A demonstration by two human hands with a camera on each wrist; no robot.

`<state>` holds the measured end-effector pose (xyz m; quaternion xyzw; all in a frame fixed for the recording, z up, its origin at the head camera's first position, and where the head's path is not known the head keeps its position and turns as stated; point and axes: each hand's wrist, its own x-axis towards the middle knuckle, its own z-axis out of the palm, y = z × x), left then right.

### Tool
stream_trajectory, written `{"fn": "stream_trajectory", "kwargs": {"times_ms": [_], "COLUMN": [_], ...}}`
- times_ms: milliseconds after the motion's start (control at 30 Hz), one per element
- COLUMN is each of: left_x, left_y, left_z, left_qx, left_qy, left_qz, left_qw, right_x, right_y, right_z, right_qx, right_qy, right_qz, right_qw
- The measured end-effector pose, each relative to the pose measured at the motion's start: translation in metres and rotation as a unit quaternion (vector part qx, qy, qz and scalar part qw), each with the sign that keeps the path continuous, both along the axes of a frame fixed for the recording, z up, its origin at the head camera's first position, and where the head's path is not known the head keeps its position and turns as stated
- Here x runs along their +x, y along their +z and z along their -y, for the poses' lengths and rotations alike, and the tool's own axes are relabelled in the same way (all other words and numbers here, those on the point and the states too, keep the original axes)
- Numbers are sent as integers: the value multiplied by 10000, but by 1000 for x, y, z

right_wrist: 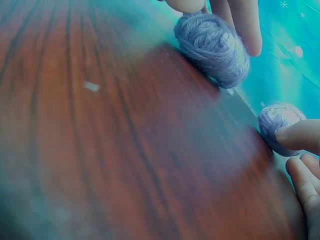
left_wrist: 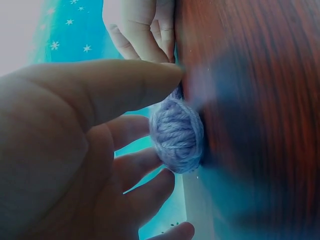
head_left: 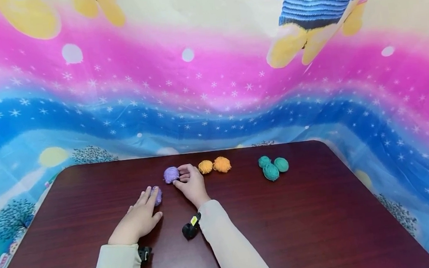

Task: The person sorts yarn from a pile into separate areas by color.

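Observation:
My left hand [head_left: 139,221] reaches over a purple yarn ball [head_left: 156,196], its fingers fairly straight and its thumb spread away from them. In the left wrist view that ball [left_wrist: 176,135] sits on the table against the fingers, below the thumb. Farther back, my right hand [head_left: 192,185] pinches the near right side of a second purple yarn ball [head_left: 171,175]. The right wrist view shows its thumb lying over this ball [right_wrist: 280,127], with curled fingers beside it. Both balls lie on the dark wooden table.
Two orange yarn balls [head_left: 222,164] sit side by side just right of my right hand. Farther right, three green yarn balls [head_left: 270,172] are clustered together. A patterned cloth [head_left: 209,78] hangs behind the table's [head_left: 304,220] back edge and along its sides.

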<state>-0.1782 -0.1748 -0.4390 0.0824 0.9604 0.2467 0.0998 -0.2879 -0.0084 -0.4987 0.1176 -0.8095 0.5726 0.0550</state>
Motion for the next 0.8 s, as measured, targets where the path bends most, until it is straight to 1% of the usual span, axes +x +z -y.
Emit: {"fn": "stream_trajectory", "kwargs": {"times_ms": [167,400,567,700,800], "left_x": [0,5,4,2,2], "left_y": [2,2,2,2,1], "left_z": [0,0,1,1,2], "left_qx": [4,50,14,-52,-91], "left_qy": [14,51,-5,-55,-93], "left_qz": [28,122,-47,-179,-335], "left_qw": [10000,9999,10000,9998,9994], "right_x": [2,4,10,15,17], "right_y": [2,1,6,15,24], "right_z": [-2,-6,-13,-24,-35], "right_qx": [-94,-274,-380,-164,295], "right_qy": [37,279,466,746,1010], "right_qz": [80,309,536,582,336], "right_qw": [9999,9988,9968,9954,9939]}}
